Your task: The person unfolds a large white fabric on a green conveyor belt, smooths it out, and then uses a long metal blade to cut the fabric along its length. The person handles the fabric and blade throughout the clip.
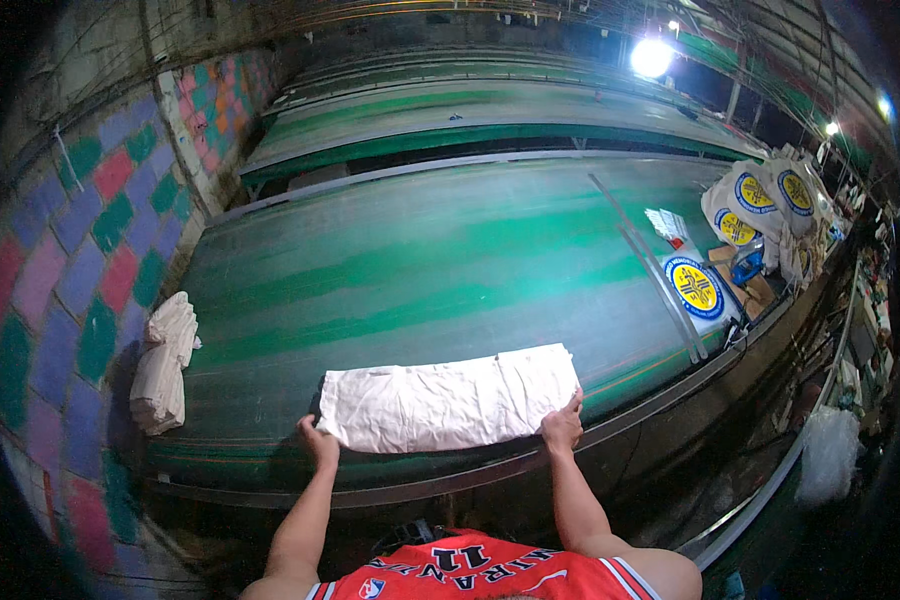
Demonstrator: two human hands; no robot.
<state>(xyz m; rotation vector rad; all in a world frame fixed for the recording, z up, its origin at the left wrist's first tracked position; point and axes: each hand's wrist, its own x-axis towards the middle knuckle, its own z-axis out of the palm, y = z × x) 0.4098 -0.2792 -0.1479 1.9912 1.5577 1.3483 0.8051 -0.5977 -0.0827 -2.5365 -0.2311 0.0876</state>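
A white cloth (445, 400), folded into a long, wrinkled strip, lies across the near edge of the green-grey table (390, 260). My left hand (318, 440) pinches its left end at the near corner. At the opposite end, my right hand (562, 425) grips the near right corner, with the thumb on top. The fingertips under the cloth are hidden on both sides. To the left, a stack of folded white cloths (165, 365) sits at the table's end.
On the right lie white cloths (755, 195) printed with round blue-and-yellow emblems, beside a blue object (747, 265) and brown cardboard (755, 295). Long metal strips (662, 290) cross the table there. A painted block wall (80, 270) stands left; more long tables (490, 105) extend behind.
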